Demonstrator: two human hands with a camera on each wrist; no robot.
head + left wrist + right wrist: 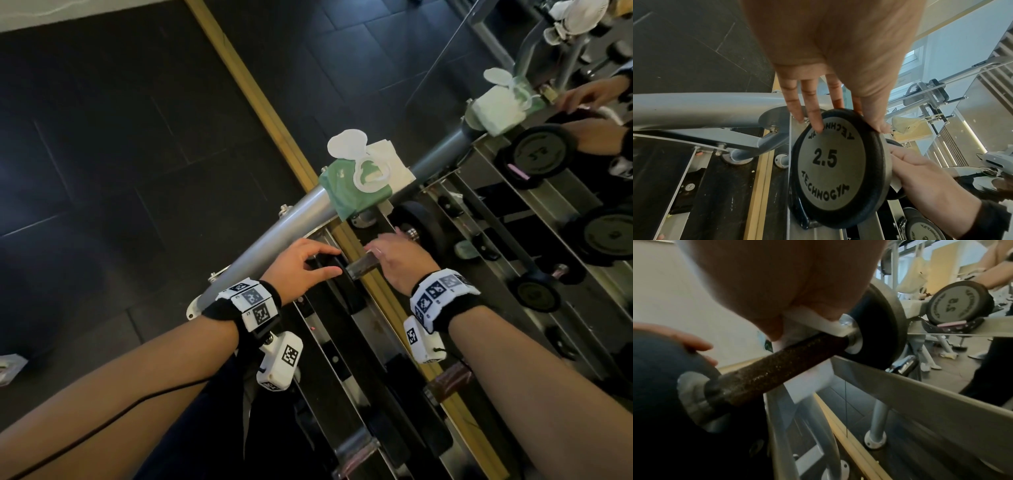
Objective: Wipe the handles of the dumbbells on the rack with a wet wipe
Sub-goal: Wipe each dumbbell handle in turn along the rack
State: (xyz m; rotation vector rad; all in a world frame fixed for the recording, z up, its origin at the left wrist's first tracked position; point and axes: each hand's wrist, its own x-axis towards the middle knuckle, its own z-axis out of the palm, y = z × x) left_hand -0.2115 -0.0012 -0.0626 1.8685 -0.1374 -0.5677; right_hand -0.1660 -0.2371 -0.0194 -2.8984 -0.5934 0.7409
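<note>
While steadying the dumbbell (838, 160) with flat left hand (301, 263), right hand (399, 262) pinching wipe (818, 322) round handle (777, 368).

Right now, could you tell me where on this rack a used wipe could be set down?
The bare grey tube between the green wipes pack and the left hand looks free, though rounded. The tray is crowded: the 2.5 dumbbell and the right hand on its handle.

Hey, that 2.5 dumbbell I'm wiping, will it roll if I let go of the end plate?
Probably not far: the dumbbell has round plates but seems cradled in the rack. Likely dense and rigid. The left hand steadying its plate suggests it can turn under the wipe.
</note>
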